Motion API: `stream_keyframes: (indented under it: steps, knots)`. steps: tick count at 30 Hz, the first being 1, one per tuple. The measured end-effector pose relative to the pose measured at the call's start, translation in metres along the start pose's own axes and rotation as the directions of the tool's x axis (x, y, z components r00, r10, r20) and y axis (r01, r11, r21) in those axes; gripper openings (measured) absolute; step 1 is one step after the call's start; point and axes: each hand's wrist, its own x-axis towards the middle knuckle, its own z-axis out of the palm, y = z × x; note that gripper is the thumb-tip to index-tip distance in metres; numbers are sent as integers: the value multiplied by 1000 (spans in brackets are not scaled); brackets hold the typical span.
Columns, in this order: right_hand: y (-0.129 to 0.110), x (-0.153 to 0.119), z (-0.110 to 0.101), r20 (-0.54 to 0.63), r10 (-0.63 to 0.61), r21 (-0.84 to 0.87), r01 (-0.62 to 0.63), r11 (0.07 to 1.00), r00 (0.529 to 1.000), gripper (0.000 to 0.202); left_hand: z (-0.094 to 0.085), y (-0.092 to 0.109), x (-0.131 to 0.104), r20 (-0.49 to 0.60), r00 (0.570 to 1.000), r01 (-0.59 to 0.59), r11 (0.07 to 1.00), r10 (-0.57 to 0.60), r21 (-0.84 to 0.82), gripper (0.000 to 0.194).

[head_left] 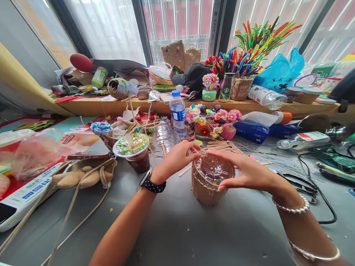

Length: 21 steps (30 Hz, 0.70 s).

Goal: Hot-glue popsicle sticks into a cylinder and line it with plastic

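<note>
A small round pot, made from a clear plastic bottle base ringed with brown craft sticks, stands on the grey table with the ridged plastic base facing up. My right hand spans its top, thumb at the near right rim and fingers over the far rim. At the far left rim, my left hand has its thumb and curled fingers against the edge; the fingertips are partly hidden. Loose craft sticks lie just behind the pot. Left of my left wrist stands a lidded cup of dark drink.
A water bottle and crocheted flowers stand behind. At left are a phone and a corded pouch. At right lie a plastic bottle, black glasses and a black cable. A cluttered wooden ledge runs along the back.
</note>
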Motion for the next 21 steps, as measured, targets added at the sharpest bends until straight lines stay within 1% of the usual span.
stream_keyframes:
  steps: [7, 11, 13, 18, 21]
  knots:
    - [-4, 1, 0, 19, 14, 0, -14, 1000, 1000, 87, -2, 1, -1, 45, 998, -35, 999, 35, -2, 22]
    - [-5, 1, 0, 28, 14, 17, -14, 1000, 1000, 88, -8, 6, -6, 43, 992, -116, 993, 117, -26, 27]
    - [-5, 1, 0, 25, 15, 27, -16, 1000, 1000, 88, -11, 10, -9, 57, 984, -169, 985, 170, -23, 35]
    - [-4, 1, 0, 18, 14, 34, -14, 999, 1000, 88, -14, 20, -18, 193, 949, -250, 968, 251, -27, 65]
    - [-4, 1, 0, 12, -15, 35, 14, 999, 1000, 86, -14, 23, -20, 217, 936, -280, 960, 277, -15, 72]
